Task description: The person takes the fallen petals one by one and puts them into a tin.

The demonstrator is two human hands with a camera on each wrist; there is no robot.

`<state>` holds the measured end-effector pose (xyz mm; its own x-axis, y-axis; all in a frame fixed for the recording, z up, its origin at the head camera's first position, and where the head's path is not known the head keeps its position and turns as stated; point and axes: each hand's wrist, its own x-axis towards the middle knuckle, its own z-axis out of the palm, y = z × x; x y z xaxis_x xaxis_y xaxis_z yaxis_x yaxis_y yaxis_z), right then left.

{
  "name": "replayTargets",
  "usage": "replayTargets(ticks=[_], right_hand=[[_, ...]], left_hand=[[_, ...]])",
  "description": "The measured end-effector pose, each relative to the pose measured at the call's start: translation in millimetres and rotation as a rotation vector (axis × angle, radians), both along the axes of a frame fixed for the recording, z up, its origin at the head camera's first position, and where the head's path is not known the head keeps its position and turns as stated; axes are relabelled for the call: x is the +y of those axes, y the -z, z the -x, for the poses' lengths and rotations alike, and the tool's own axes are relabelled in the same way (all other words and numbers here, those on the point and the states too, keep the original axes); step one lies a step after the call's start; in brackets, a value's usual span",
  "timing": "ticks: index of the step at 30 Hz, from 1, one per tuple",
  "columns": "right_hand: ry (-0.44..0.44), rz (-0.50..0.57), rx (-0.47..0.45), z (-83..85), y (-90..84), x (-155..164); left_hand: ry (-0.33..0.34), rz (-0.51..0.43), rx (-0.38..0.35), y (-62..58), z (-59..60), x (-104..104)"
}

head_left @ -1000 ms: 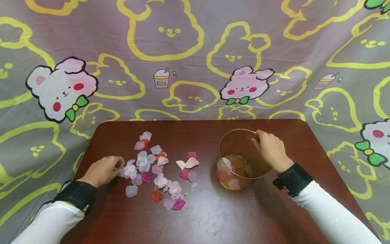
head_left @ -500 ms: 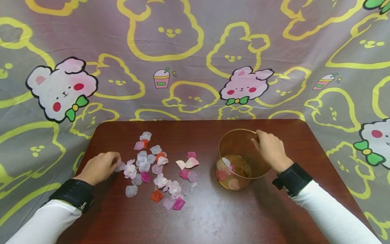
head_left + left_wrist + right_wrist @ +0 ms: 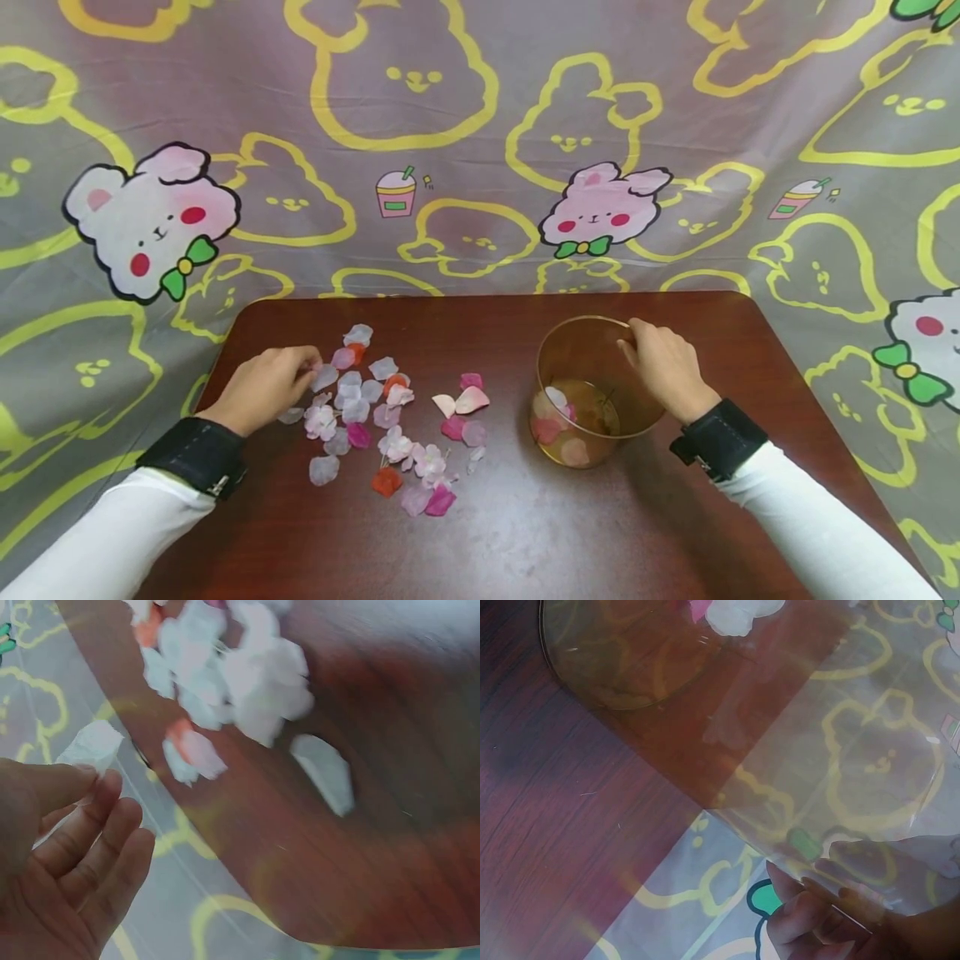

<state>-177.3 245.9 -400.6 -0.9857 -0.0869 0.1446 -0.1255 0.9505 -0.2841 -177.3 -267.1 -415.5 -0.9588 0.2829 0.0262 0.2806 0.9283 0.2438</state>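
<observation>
The left hand is hovering at the far-left edge of the scattered petals on the brown table, wrist raised, thumb and fingertips pinching a pale petal (its white edge is poking out past the thumb). The right hand is curling over the far rim of the clear cup, fingers gripping it; the cup is sitting right of the petals, holding a few inside

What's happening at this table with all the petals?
A person sits at a dark wooden table. The left hand pinches a pale petal from the loose pile of petals. The right hand grips the rim of a clear cup, which has a few petals inside.
</observation>
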Motion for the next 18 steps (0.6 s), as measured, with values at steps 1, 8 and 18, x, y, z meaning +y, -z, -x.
replayTargets(ticks=[1,8,18], right_hand=[[0.001,-0.001,-0.001,-0.1,0.1,0.2],[-0.004,-0.004,0.012,0.1,-0.7,0.2],[0.003,0.001,0.007,0.3,0.7,-0.1]], left_hand=[[0.005,-0.003,0.000,-1.3,1.0,4.6],[0.059,-0.025,0.029,-8.0,4.9,42.8],[0.169,-0.103,0.045,-25.2,10.0,100.4]])
